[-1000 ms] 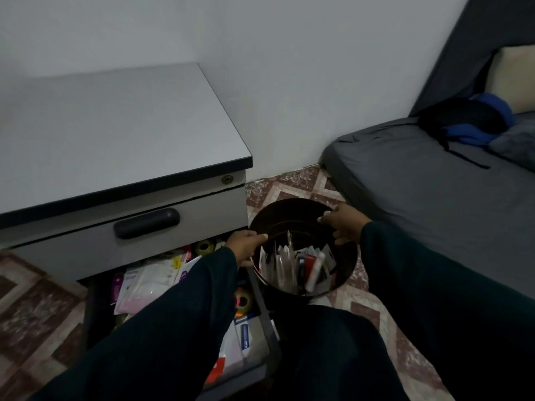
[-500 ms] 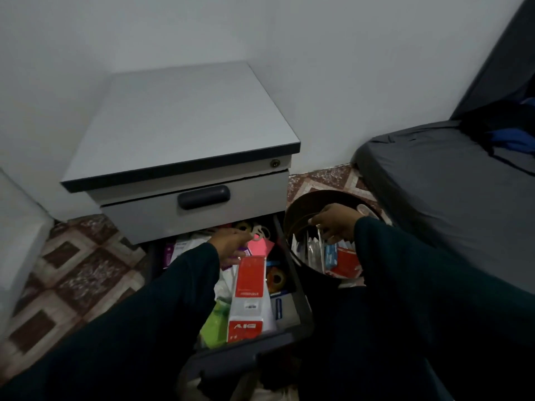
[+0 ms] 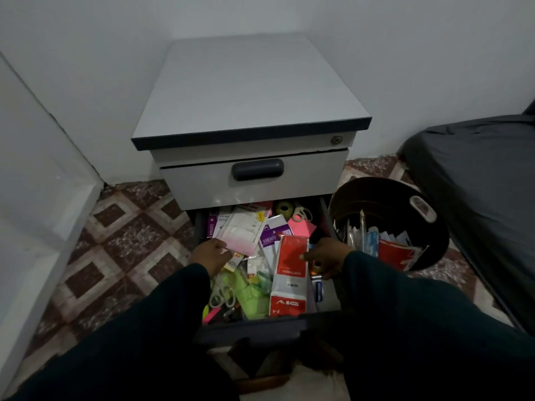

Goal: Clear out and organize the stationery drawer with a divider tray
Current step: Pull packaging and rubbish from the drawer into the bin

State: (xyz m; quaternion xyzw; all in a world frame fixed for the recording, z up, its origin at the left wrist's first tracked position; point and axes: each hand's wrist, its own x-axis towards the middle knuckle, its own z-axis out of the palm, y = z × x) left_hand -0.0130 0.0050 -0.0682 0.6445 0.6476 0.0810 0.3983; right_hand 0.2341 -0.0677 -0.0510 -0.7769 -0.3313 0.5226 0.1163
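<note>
In the open drawer (image 3: 262, 328), the long red box (image 3: 290, 273) is touched on its right side by the right hand (image 3: 325, 257), while a pink packet (image 3: 241, 234) is pinched by the left hand (image 3: 210, 253).

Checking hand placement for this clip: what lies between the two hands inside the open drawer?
In the head view, a tall red and white stationery pack stands between the left hand and the right hand, with small clear packets left of it.
</note>
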